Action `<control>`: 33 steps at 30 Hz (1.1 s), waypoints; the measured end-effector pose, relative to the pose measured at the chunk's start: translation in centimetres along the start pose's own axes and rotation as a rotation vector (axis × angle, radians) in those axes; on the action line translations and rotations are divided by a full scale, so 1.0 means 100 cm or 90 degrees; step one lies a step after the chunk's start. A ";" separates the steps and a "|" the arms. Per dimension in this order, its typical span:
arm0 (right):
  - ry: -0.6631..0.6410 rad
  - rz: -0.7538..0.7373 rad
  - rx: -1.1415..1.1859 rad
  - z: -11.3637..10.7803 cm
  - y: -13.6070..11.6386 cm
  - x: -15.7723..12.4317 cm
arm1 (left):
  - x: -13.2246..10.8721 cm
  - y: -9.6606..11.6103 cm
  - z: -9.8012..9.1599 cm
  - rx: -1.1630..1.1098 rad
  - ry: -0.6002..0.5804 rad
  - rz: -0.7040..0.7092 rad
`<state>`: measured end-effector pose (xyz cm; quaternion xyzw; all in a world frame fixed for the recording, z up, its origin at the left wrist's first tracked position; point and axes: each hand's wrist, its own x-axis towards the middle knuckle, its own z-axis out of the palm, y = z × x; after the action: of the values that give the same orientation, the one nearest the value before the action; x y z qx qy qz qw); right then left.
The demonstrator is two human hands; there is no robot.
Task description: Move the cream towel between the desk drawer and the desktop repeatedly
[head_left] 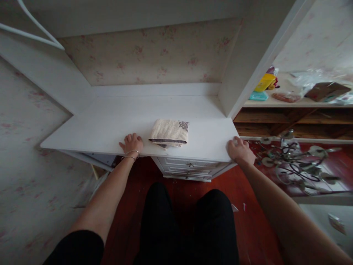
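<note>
A folded cream towel with a dark border and a dark flower pattern lies on the white desk. My left hand rests palm down on the desktop's front edge, left of the towel, its fingers apart and nothing in them. A thin bracelet circles that wrist. At the desk's front right corner, my right hand is curled around the edge. The underside of its grip is hidden. Below the desktop is a white drawer unit with small metal handles.
White side panels and a shelf rise behind the desktop. To the right, a chandelier lies low near the red floor. Behind it, a wooden shelf unit carries a yellow item, plastic bags and a brown box.
</note>
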<state>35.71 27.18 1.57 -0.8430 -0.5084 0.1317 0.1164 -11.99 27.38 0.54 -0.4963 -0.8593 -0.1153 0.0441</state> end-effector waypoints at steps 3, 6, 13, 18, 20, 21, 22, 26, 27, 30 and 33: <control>0.000 0.003 0.003 0.000 0.000 -0.001 | -0.002 -0.001 0.001 0.001 0.023 0.012; -0.005 0.005 0.002 -0.001 -0.001 -0.002 | -0.002 -0.002 0.000 -0.005 0.031 0.003; 0.004 0.014 0.016 -0.001 -0.001 -0.001 | -0.002 -0.001 -0.001 -0.013 0.056 0.004; 0.007 0.012 0.019 0.000 0.000 0.001 | -0.003 0.000 -0.003 -0.005 0.048 -0.003; 0.010 0.013 0.018 0.001 0.001 0.001 | -0.002 0.000 -0.004 0.000 0.042 -0.006; 0.011 0.014 0.017 0.001 0.001 0.001 | -0.002 0.000 -0.003 0.000 0.040 -0.007; 0.011 0.014 0.016 0.001 0.001 0.001 | -0.002 0.000 -0.003 0.000 0.041 -0.008; 0.008 0.014 0.014 0.000 0.001 0.000 | 0.000 -0.002 0.000 0.001 0.049 -0.002; 0.007 0.014 0.014 0.000 0.001 0.000 | 0.000 -0.002 0.001 0.001 0.049 -0.003; 0.008 0.010 0.015 0.000 0.001 -0.001 | 0.001 -0.003 0.003 0.002 0.056 -0.005; 0.010 0.011 0.017 0.000 0.001 -0.001 | 0.000 -0.004 0.004 -0.002 0.067 -0.002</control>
<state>35.73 27.05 1.53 -0.8466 -0.4986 0.1325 0.1308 -12.33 27.31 0.10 -0.4881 -0.8565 -0.1427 0.0885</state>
